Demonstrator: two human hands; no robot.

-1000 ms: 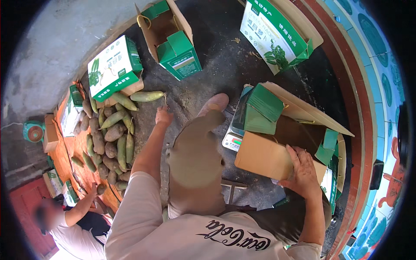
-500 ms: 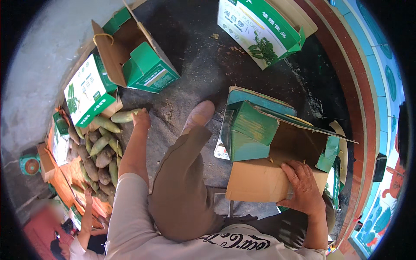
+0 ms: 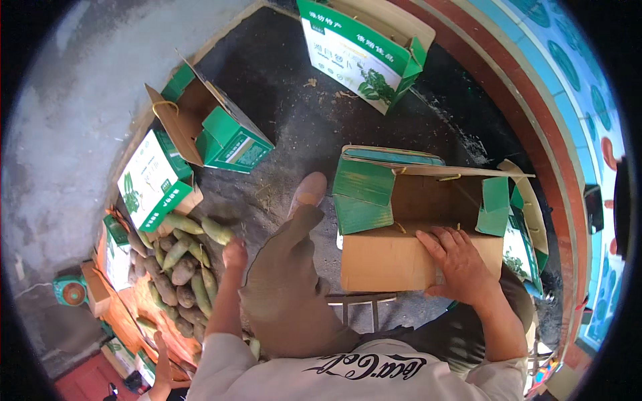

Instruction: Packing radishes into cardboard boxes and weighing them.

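Down at my left, my left hand [image 3: 235, 254] reaches out over the heap of vegetables [image 3: 179, 267] on the floor [image 3: 301, 120]; its fingers look curled and I cannot tell whether they have hold of anything. Nearest to it is one green vegetable [image 3: 217, 230], lying just ahead and slightly left of the knuckles, its long axis running across my reach from upper left to lower right. My left hand is far the nearer one to it

My right hand [image 3: 458, 262] rests spread flat on the near wall of the open box [image 3: 394, 257] in front of me, fingers open, pressing the cardboard and gripping nothing else. This box stands to the right of my knee [image 3: 287, 281] and well apart from the heap, with its green flaps up

Between heap and box lie my knee and my foot [image 3: 309, 190], so anything carried over must pass above them. Further out stand a tilted open carton [image 3: 214, 134], a flat carton [image 3: 155, 179] touching the heap, and a carton [image 3: 361, 53] at the far edge. Another person's hand [image 3: 162, 347] shows at the heap's lower end
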